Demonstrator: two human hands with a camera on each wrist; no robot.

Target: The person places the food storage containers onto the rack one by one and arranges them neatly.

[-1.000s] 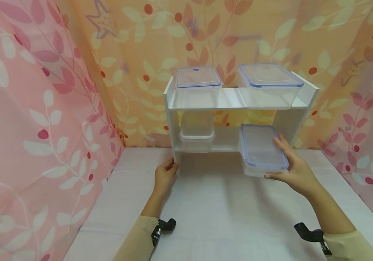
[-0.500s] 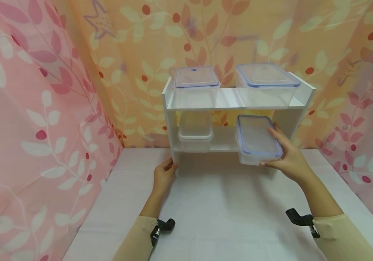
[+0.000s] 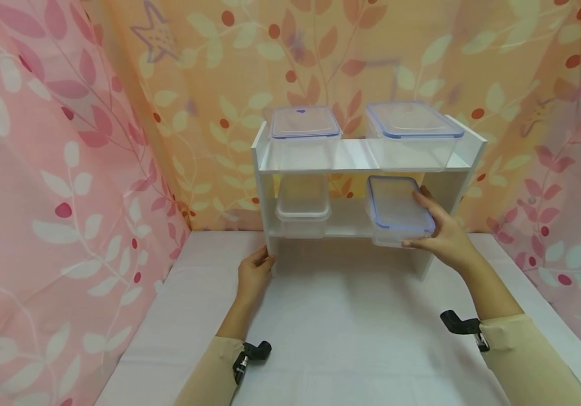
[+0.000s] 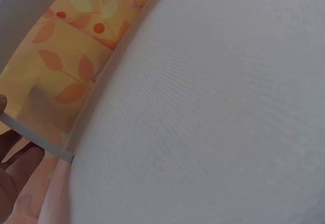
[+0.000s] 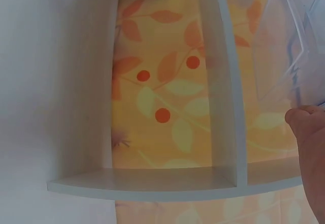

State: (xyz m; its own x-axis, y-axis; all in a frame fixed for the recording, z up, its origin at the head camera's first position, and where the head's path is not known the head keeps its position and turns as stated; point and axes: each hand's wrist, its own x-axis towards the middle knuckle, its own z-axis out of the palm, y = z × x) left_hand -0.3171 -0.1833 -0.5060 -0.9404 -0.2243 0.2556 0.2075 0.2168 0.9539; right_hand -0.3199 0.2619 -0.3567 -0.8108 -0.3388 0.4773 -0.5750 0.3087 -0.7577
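A white two-tier shelf [image 3: 355, 153] stands on the table. My left hand [image 3: 254, 277] pinches the lower front edge of its left side panel; in the left wrist view the thumb and fingers lie on opposite faces of the panel [image 4: 36, 138]. My right hand [image 3: 445, 237] grips a clear food container with a blue-rimmed lid [image 3: 399, 203] by its right side, thumb low at the front corner and fingers over the lid's edge. The container tilts toward me at the right opening of the lower tier. In the right wrist view, my thumb [image 5: 311, 132] overlaps the container [image 5: 282, 46].
Two larger blue-rimmed containers, one at left [image 3: 304, 144] and one at right [image 3: 414, 135], sit on the top tier. A smaller white-lidded container [image 3: 303, 206] occupies the lower tier's left. Patterned curtains [image 3: 219, 67] hang behind and at both sides of the white-covered table [image 3: 341, 332].
My right hand has moved the blue-rimmed container up, back and slightly left, from in front of the shelf to the lower tier's opening. The left hand keeps its hold on the side panel.
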